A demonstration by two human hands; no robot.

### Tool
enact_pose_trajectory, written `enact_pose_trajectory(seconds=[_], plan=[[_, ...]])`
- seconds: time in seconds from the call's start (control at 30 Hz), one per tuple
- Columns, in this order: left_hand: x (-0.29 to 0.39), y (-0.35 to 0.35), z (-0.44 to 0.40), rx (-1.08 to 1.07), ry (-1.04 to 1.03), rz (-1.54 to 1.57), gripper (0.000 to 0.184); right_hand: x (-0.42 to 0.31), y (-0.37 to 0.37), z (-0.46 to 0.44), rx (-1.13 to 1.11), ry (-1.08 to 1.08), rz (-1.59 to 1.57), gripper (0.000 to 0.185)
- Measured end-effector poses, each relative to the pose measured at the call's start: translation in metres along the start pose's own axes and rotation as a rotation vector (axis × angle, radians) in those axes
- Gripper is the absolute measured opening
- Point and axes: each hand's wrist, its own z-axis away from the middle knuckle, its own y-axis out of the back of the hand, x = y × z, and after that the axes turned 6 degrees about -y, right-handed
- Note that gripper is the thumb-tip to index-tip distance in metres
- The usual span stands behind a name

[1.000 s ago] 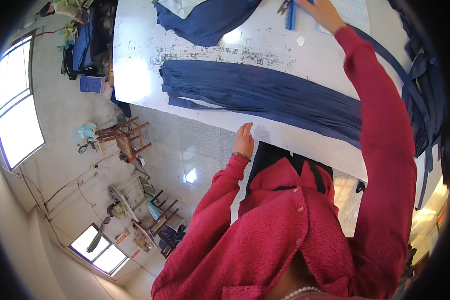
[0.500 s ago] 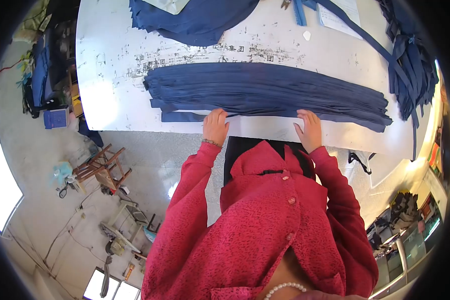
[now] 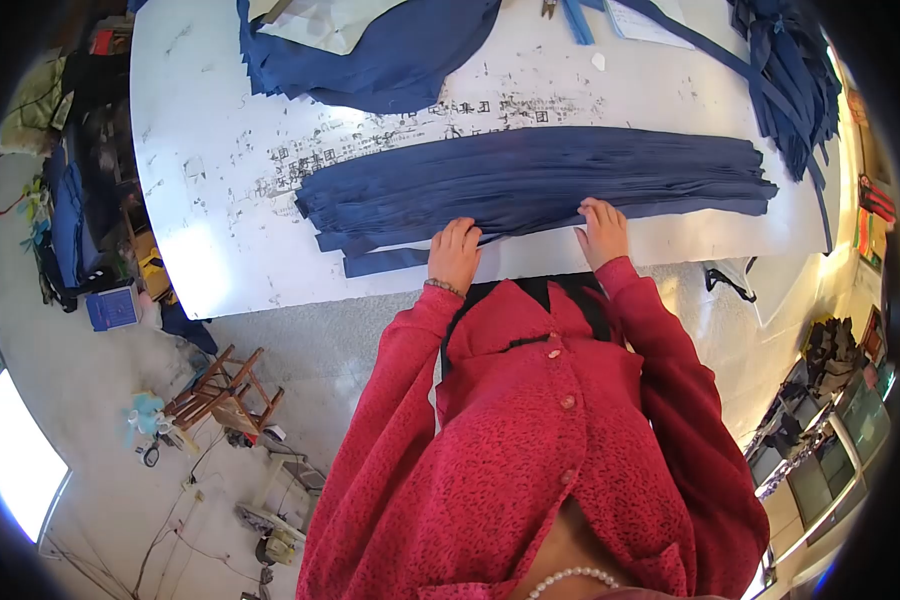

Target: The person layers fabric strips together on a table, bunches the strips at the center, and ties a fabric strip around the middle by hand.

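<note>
A long bundle of dark blue fabric strips [image 3: 540,175] lies across the white table, its layers running side to side. At its front edge, one strip [image 3: 385,262] sits partly apart from the rest, with a white gap showing at the left. My left hand [image 3: 455,257] has its fingers closed on this front strip, left of the middle. Farther right, my right hand [image 3: 604,233] grips the front edge of the fabric, fingers bent over it and thumb nearer me. The undersides of both hands' grips are hidden.
A pile of blue fabric [image 3: 380,55] with pale paper on it lies at the back of the white table [image 3: 210,200]. Blue strips [image 3: 790,95] hang in a bunch at the right. A wooden stool [image 3: 228,390] stands on the floor at the left.
The view has shifted and turned slightly. The bundle's right end appears higher and its left front corner lower. Both hands stay at the front edge, now a little closer together.
</note>
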Motion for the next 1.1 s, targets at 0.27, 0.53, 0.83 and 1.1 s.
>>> enact_pose_trajectory(seconds=[0.27,0.53,0.83,1.1], plan=[[-0.001,-0.001,-0.004,-0.048,-0.073,0.025,0.039,0.01,-0.009,0.005,0.01,-0.184,-0.038,0.034],[-0.005,0.009,0.018,-0.023,-0.115,0.086,0.029,0.053,-0.038,0.036,0.01,-0.496,-0.144,0.023],[-0.058,-0.005,0.098,-0.39,0.088,-0.06,0.016,0.091,-0.072,0.041,-0.033,-0.696,-0.28,0.03],[-0.062,-0.007,0.101,-0.499,0.273,0.0,0.028,0.107,-0.081,0.037,-0.086,-0.673,-0.278,0.029]])
